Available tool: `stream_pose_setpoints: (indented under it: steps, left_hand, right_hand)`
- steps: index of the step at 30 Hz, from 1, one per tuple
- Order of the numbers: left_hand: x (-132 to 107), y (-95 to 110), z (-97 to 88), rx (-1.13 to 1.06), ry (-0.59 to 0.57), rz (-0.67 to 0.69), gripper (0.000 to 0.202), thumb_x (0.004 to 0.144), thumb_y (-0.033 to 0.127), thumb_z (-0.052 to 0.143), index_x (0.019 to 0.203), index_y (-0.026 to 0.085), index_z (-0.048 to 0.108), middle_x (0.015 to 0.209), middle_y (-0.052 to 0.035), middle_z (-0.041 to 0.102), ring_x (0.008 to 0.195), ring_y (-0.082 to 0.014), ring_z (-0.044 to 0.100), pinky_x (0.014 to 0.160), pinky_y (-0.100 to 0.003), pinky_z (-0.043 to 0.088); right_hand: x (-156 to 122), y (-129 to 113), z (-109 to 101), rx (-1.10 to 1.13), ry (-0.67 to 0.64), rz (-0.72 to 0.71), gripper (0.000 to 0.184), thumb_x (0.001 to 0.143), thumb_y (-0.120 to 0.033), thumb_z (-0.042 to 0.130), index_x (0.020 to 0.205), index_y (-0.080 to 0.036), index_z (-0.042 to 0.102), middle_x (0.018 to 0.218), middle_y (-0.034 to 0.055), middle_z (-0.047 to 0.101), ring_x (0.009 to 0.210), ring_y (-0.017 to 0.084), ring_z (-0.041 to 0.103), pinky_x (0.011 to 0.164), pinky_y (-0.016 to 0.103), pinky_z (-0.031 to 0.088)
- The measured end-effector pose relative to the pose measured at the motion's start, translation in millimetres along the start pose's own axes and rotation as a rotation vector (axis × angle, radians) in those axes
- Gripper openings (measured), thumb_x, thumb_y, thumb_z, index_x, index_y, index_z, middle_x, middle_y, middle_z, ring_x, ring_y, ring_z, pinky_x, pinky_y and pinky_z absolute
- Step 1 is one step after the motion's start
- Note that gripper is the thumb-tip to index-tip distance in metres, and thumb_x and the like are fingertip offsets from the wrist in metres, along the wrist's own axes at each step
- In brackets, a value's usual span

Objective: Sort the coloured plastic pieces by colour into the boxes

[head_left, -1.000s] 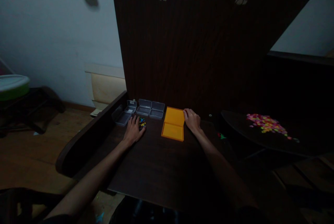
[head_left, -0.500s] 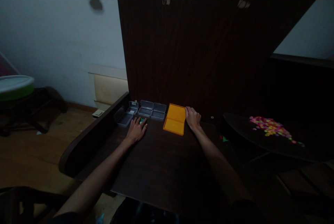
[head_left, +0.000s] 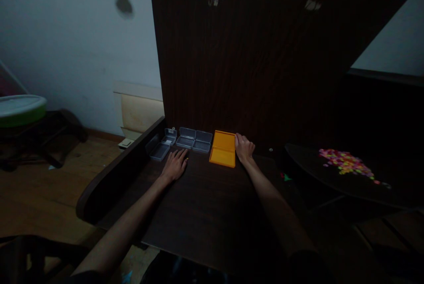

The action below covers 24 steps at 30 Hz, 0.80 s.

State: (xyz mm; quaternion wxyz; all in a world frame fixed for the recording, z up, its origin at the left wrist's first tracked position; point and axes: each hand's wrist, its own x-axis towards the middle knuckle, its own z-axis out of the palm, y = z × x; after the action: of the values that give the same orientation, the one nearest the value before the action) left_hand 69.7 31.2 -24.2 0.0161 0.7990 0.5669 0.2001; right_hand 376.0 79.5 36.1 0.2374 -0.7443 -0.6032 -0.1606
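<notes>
My left hand [head_left: 174,164] lies palm down on the dark table, fingers stretched and slightly spread, just in front of the small clear boxes. A tiny yellow bit [head_left: 187,158] shows beside its thumb; whatever else is under the palm is hidden. An orange plastic box [head_left: 223,157] lies with its lid open, nothing visible inside. Closed at the right edge of its lid is my right hand [head_left: 244,147], fingers curled against the rim. Several open clear plastic boxes stand to the left, among them one pair side by side [head_left: 202,146] and another box [head_left: 160,152] near the side panel.
A raised side panel [head_left: 121,167] bounds the table on the left, and a tall dark board [head_left: 251,63] rises behind. To the right, a lower dark surface [head_left: 304,169] carries a heap of bright small pieces [head_left: 346,162]. Small green and red bits [head_left: 285,177] lie near the table's right edge.
The orange box has turned slightly and now sits straighter, with my right hand still at its edge. The green pieces seen by my left fingers are now hidden as the hand lies flatter.
</notes>
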Motion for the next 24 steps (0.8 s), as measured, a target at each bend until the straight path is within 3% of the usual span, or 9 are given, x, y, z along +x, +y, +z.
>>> stream_pose_setpoints:
  steps: [7,16,24]
  left_hand:
    - [0.9,1.5,-3.4,0.028,-0.006,0.03,0.045,0.093,0.031,0.04,0.136,0.02,0.048,0.132,-0.0133,0.055,0.121,-0.0312,0.048,0.107,-0.052,0.035]
    - [2.9,-1.6,0.6,0.022,-0.056,0.068,0.044,0.093,0.03,0.037,0.134,0.022,0.051,0.143,-0.0121,0.045,0.135,-0.0312,0.037,0.111,-0.054,0.029]
    - [3.9,-0.9,-3.2,0.0,-0.013,0.084,0.037,0.093,0.032,0.039,0.118,0.016,0.06,0.126,-0.0148,0.058,0.119,-0.028,0.052,0.107,-0.046,0.038]
  right_hand:
    - [-0.7,1.7,7.0,0.001,-0.006,0.018,0.037,0.098,-0.034,0.038,0.123,-0.025,0.064,0.096,0.0126,0.069,0.069,0.018,0.062,0.06,0.026,0.035]
    - [-2.9,-5.2,0.0,-0.056,-0.068,0.026,0.039,0.098,-0.038,0.037,0.127,-0.023,0.058,0.099,0.0125,0.068,0.077,0.019,0.063,0.065,0.027,0.04]
    - [-0.2,-11.9,-6.9,-0.079,-0.114,0.055,0.042,0.097,-0.043,0.038,0.127,-0.019,0.055,0.1,0.0144,0.067,0.081,0.023,0.064,0.067,0.029,0.041]
